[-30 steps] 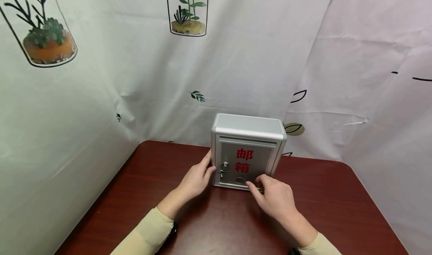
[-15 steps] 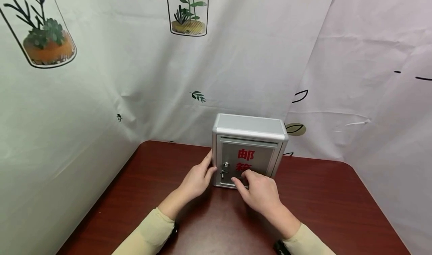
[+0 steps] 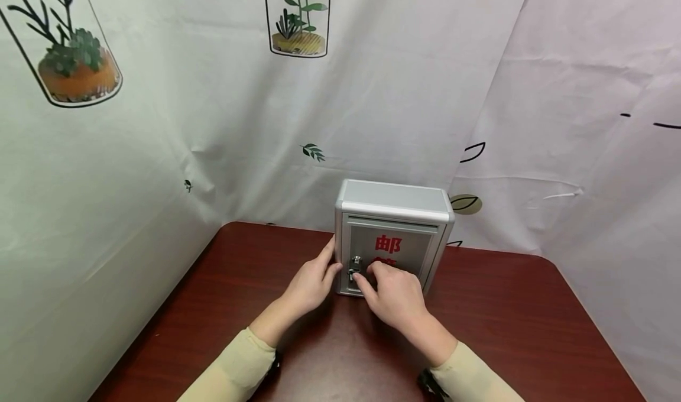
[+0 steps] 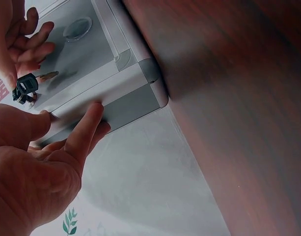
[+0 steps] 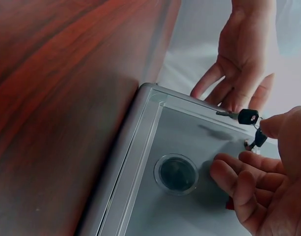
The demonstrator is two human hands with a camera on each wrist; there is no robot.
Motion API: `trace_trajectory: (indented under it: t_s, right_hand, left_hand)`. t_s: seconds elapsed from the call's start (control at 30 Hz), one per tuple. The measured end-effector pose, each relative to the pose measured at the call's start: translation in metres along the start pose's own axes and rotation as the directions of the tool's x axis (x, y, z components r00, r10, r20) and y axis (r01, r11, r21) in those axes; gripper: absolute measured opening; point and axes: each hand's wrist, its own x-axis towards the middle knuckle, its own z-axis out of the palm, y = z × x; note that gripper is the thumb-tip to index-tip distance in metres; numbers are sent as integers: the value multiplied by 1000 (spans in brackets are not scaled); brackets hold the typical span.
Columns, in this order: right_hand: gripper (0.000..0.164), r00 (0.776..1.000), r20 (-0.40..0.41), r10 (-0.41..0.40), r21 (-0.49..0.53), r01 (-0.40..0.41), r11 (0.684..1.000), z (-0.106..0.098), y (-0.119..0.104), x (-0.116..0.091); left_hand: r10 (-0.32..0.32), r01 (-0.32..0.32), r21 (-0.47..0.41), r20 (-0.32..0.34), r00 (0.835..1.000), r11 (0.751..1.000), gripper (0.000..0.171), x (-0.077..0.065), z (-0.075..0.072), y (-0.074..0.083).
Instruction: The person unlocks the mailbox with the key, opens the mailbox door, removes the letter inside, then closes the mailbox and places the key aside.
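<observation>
A silver metal mailbox [image 3: 396, 195] with red characters on its door stands upright on the table. My left hand [image 3: 305, 287] rests against its left side, fingers straight along the side and thumb at the front edge. My right hand [image 3: 396, 295] is in front of the door, thumb tip right at the keys and the other fingers loosely bent. In the right wrist view, one black-headed key [image 5: 259, 138] sits in the lock, and a second key [image 5: 248, 117] hangs from it on a ring. The right hand hides part of the lettering in the head view.
The mailbox stands on a dark red-brown wooden table [image 3: 213, 307] near its back edge. White cloth [image 3: 255, 124] printed with plants hangs behind and at both sides. A round window [image 5: 176, 173] sits low on the mailbox door.
My right hand has moved left across the door, from its lower right part to the keys. The left hand and the mailbox have stayed in place.
</observation>
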Motion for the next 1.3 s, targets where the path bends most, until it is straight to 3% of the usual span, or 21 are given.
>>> trace_trajectory:
  t_s: [0.47, 1.3]
  right_hand:
    - [34, 998, -23, -54, -22, 53, 998, 8, -6, 8]
    - [41, 999, 38, -2, -107, 6, 994, 8, -17, 15]
  left_hand:
    - [3, -3, -6, 8, 1000, 1000, 69, 1, 1, -1]
    - [7, -7, -3, 5, 1000, 1000, 69, 1, 2, -1]
